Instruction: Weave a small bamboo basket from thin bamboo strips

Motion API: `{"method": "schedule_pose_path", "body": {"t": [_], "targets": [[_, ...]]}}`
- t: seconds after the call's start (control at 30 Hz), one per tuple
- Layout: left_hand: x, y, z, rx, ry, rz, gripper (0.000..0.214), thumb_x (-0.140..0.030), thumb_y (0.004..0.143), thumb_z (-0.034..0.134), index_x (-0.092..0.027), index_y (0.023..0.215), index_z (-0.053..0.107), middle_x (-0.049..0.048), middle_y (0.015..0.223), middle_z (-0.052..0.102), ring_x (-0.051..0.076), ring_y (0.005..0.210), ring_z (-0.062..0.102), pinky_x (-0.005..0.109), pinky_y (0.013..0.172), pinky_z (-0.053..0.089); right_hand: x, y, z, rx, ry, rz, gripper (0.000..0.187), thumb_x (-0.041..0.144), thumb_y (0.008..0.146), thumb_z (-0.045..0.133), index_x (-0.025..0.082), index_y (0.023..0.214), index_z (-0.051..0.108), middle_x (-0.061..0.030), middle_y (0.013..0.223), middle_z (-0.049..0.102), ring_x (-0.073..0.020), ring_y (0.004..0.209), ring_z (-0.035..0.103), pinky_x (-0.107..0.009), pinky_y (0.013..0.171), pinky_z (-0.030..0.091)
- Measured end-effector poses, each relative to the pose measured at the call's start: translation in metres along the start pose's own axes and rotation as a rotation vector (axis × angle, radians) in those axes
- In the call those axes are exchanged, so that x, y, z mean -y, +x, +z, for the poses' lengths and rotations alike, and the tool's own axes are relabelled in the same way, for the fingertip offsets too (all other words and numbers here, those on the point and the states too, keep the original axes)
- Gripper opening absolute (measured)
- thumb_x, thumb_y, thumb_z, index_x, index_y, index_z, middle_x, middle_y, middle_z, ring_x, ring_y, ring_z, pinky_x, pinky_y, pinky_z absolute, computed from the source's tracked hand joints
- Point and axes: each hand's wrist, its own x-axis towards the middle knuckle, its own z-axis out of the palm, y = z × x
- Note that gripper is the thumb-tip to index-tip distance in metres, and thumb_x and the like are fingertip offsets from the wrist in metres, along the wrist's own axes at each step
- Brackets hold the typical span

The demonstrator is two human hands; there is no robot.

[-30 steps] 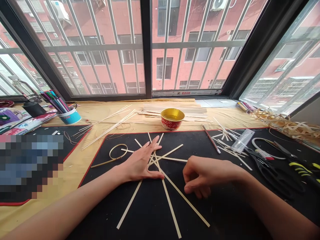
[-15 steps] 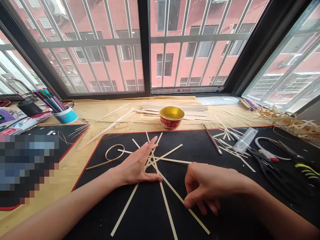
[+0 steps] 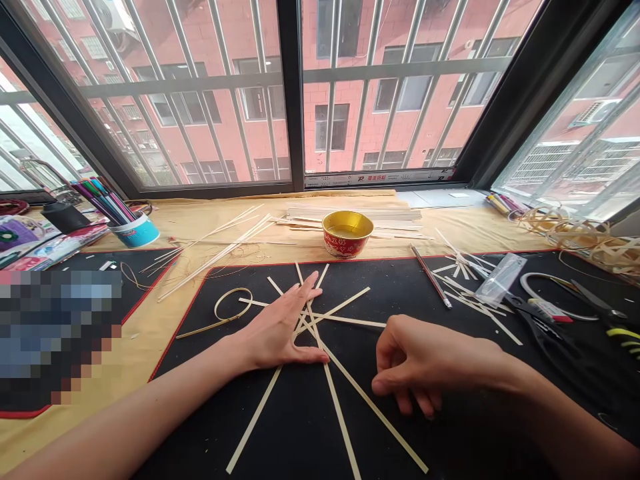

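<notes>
Two hands: my left hand (image 3: 280, 327) flat, open on crossed strips (image 3: 400, 437); my right hand (image 3: 425, 363) curled, pinch unclear; bare mat (image 3: 400, 287) beyond knuckles

Open mat near, clutter beyond

Bare black mat (image 3: 300, 440) in front — bowl (image 3: 347, 234) behind, pliers (image 3: 545, 330) and scattered strips (image 3: 465, 280) crowd the right.

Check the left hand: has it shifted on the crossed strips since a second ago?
No. The left hand stays flat on the crossed strips, fingertips by the same strip ends on the black mat.
</notes>
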Motion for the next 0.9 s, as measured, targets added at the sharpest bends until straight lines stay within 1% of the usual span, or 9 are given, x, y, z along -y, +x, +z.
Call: {"method": "schedule_pose_path", "body": {"t": [0.1,0.2,0.33,0.4,0.53,0.63,0.73,0.83,0.9], "targets": [[0.0,0.0,0.0,0.01,0.004,-0.002,0.118,-0.053,0.07,0.072,-0.022,0.149,-0.011,0.0179,0.148,0.038,0.031,0.142,0.022,0.055,0.114,0.019,0.001,-0.004,0.003,-0.081,-0.048,-0.023,0.033,0.044,0.068,0.07,0.014,0.06,0.058,0.0006,0.055,0.062,-0.0075,0.044,0.054,-0.015,0.042,0.039],[0.001,0.0,0.0,0.01,0.01,-0.014,0.117,-0.052,0.07,0.072,-0.023,0.149,-0.009,0.0179,0.148,0.038,0.032,0.142,0.023,0.055,0.113,0.021,0.005,-0.007,0.01,-0.167,-0.183,-0.067,0.038,0.049,0.063,0.074,0.015,0.057,0.058,0.0009,0.049,0.059,-0.0081,0.044,0.053,-0.016,0.041,0.034],[0.002,0.0,0.001,0.008,0.023,-0.02,0.116,-0.051,0.07,0.073,-0.024,0.149,-0.007,0.0184,0.148,0.036,0.033,0.142,0.021,0.055,0.113,0.022,0.013,-0.011,0.018,-0.233,-0.342,-0.081,0.024,0.033,0.065,0.072,0.016,0.056,0.058,0.0012,0.049,0.061,-0.0082,0.045,0.054,-0.016,0.043,0.034],[0.002,0.0,0.001,0.009,0.022,-0.013,0.116,-0.052,0.07,0.072,-0.024,0.149,-0.008,0.0184,0.148,0.036,0.033,0.143,0.02,0.055,0.113,0.022,0.015,-0.011,0.02,-0.227,-0.364,-0.089,0.017,0.027,0.067,0.066,0.016,0.056,0.059,0.001,0.051,0.062,-0.008,0.044,0.054,-0.016,0.046,0.036],[0.003,0.0,0.001,0.01,0.03,-0.008,0.117,-0.055,0.071,0.071,-0.025,0.149,-0.012,0.0163,0.148,0.037,0.032,0.144,0.017,0.054,0.114,0.02,0.013,-0.009,0.022,-0.156,-0.291,-0.11,0.017,0.026,0.069,0.058,0.015,0.055,0.059,0.0004,0.054,0.065,-0.0073,0.044,0.054,-0.016,0.05,0.04],[0.003,0.0,0.0,0.015,0.041,-0.013,0.116,-0.056,0.071,0.07,-0.025,0.149,-0.01,0.0147,0.149,0.036,0.03,0.144,0.016,0.051,0.115,0.022,0.009,-0.008,0.021,-0.127,-0.261,-0.109,0.016,0.023,0.068,0.054,0.015,0.055,0.059,0.0001,0.054,0.065,-0.0076,0.046,0.054,-0.015,0.048,0.039],[0.003,0.0,0.0,0.015,0.042,-0.01,0.117,-0.056,0.071,0.07,-0.026,0.148,-0.013,0.0142,0.149,0.037,0.029,0.144,0.017,0.051,0.115,0.021,0.005,-0.008,0.018,-0.112,-0.247,-0.097,0.015,0.02,0.066,0.051,0.015,0.056,0.059,0.0005,0.053,0.063,-0.0081,0.047,0.055,-0.014,0.044,0.036],[0.003,0.0,0.001,0.013,0.043,0.002,0.117,-0.055,0.072,0.07,-0.026,0.148,-0.015,0.0144,0.149,0.036,0.029,0.144,0.017,0.052,0.115,0.02,0.004,-0.008,0.015,-0.071,-0.22,-0.104,0.014,0.022,0.067,0.051,0.015,0.058,0.059,0.0008,0.055,0.062,-0.0081,0.048,0.055,-0.014,0.042,0.035],[0.003,-0.001,0.001,0.012,0.044,0.002,0.117,-0.055,0.072,0.07,-0.026,0.148,-0.015,0.0145,0.149,0.035,0.029,0.144,0.017,0.052,0.114,0.02,0.004,-0.009,0.013,-0.075,-0.252,-0.116,0.014,0.024,0.067,0.053,0.015,0.059,0.059,0.0007,0.056,0.062,-0.0082,0.049,0.055,-0.014,0.042,0.035]]}}
